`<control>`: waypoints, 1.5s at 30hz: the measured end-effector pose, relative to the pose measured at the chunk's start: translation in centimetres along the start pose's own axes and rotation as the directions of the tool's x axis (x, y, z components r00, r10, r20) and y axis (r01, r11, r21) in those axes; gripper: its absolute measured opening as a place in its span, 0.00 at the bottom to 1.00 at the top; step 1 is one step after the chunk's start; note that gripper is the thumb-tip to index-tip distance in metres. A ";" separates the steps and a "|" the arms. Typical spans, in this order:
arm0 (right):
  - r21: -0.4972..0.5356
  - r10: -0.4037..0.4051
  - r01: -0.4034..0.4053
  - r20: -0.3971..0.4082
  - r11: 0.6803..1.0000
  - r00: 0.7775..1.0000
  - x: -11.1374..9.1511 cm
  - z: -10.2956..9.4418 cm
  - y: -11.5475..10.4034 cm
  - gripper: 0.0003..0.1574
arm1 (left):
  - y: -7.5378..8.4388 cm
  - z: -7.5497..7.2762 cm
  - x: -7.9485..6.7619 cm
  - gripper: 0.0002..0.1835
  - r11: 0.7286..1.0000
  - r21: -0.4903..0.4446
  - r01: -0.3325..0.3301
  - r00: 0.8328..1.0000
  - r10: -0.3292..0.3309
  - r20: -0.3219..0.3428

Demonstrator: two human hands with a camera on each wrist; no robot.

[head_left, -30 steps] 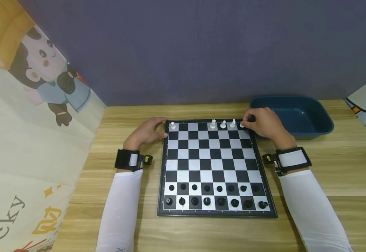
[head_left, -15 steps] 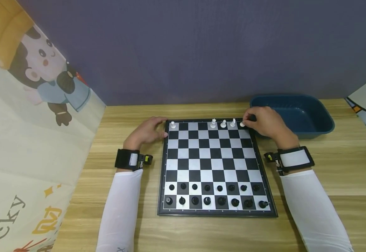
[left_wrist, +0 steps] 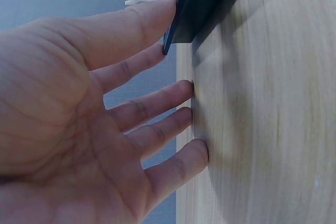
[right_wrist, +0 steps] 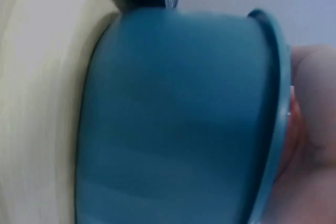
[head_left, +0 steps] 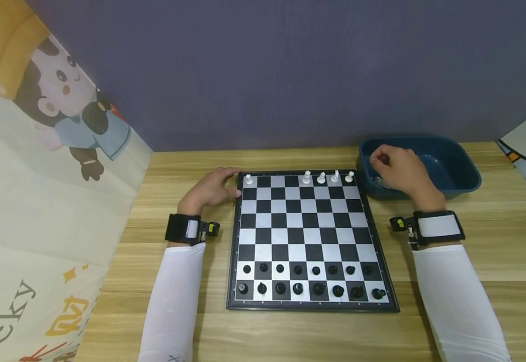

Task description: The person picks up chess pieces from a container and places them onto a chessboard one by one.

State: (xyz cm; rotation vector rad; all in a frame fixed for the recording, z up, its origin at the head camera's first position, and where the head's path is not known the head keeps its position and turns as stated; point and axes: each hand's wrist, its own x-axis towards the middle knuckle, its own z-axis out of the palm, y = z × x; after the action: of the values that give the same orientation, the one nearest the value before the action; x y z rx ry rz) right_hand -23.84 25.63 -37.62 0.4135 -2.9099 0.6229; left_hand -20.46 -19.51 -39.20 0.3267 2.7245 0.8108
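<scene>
On the chessboard [head_left: 285,221], several white chess pieces stand along the far row, including a white rook [head_left: 248,179] in the left corner and another white rook [head_left: 349,177] in the right. My left hand [head_left: 213,188] is at the far left corner, fingers spread; in the left wrist view its thumb and index finger touch the board's edge while the other fingertips meet the table. Above the left end of the blue basin [head_left: 468,173] is my right hand [head_left: 401,168], fingers loosely bent and nothing visible between them. Its lower fingers are hidden by the basin wall in the right wrist view.
Two rows of black chess pieces [head_left: 297,289] stand along the near side of the board. Small pale pieces [head_left: 379,182] lie in the basin below my right hand. A dark wall [head_left: 263,75] rises behind the wooden table [head_left: 299,337].
My right hand has let go of the white rook in the far right corner and moved right, over the basin. The rook stays upright on its square. My left hand has not moved.
</scene>
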 end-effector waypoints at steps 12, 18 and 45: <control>-0.079 0.067 -0.047 0.273 0.996 0.960 -0.1 -0.4 2.0 0.22 | 0.0 -0.1 -0.1 0.36 1.000 0.010 -0.007 1.000 0.007 0.000; -0.102 0.159 -0.133 0.321 0.986 0.934 -0.5 -0.5 2.2 0.23 | 0.0 -0.1 0.0 0.36 1.000 0.008 -0.003 1.000 0.003 -0.001; -0.014 0.153 -0.155 0.248 0.988 0.957 -0.4 -0.4 2.1 0.18 | 0.0 -0.1 0.0 0.36 1.000 -0.014 -0.005 1.000 0.005 0.007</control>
State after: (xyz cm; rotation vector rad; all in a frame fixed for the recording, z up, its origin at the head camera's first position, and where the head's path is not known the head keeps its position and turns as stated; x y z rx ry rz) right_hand -24.09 27.75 -38.14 0.2847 -3.2042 0.6434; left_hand -20.47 -19.50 -39.12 0.3334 2.7110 0.8285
